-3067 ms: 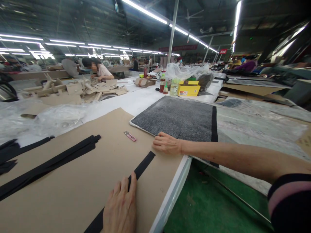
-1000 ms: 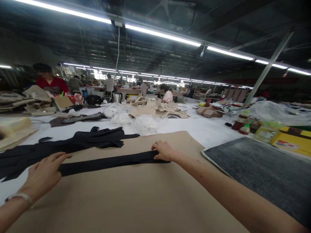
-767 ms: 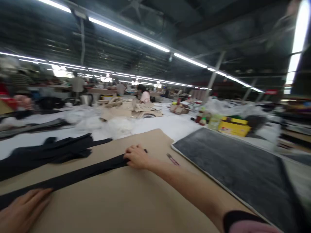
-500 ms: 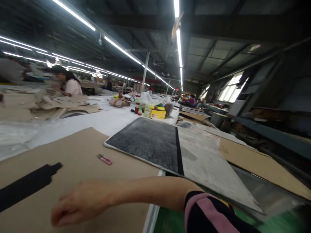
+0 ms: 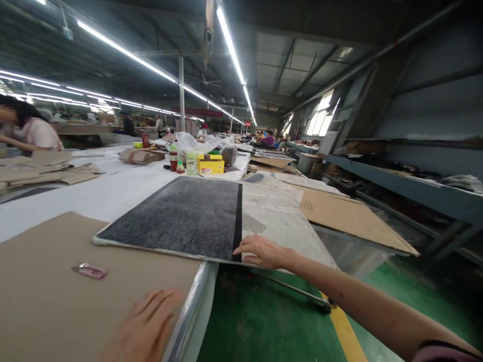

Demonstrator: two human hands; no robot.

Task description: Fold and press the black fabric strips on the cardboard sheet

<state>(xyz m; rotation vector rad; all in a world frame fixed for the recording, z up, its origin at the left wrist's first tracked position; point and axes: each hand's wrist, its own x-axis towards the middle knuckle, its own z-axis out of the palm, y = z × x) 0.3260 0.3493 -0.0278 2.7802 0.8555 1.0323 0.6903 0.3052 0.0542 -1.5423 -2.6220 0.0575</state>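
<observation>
As the right hand (image 5: 264, 251) is reaching toward the near end of the black strip (image 5: 237, 216), that strip is lying along the right edge of the dark grey sheet (image 5: 177, 216), with a pale board (image 5: 279, 216) beside it. Fingers of that hand are bending at the strip, but whether the grip is clamping it one cannot tell. Blurred, the left hand (image 5: 145, 327) is hanging over the brown sheet (image 5: 41, 286), its grip loose and its fingers stretched out. Farther back on the white worktop (image 5: 94, 196), a bottle (image 5: 173, 161) is holding dark red-brown contents, a small green-capped bottle (image 5: 180, 168) is standing just beside it, a clear jar (image 5: 191, 164) is showing something pale yellowish, and a yellow box (image 5: 210, 165) is hiding its contents. Compared with half a second ago, the right hand is no longer hovering above the brown sheet, the left hand is appearing in view, the other black strips are lying out of sight, and the pink-handled snips (image 5: 90, 270) are keeping their place.
</observation>
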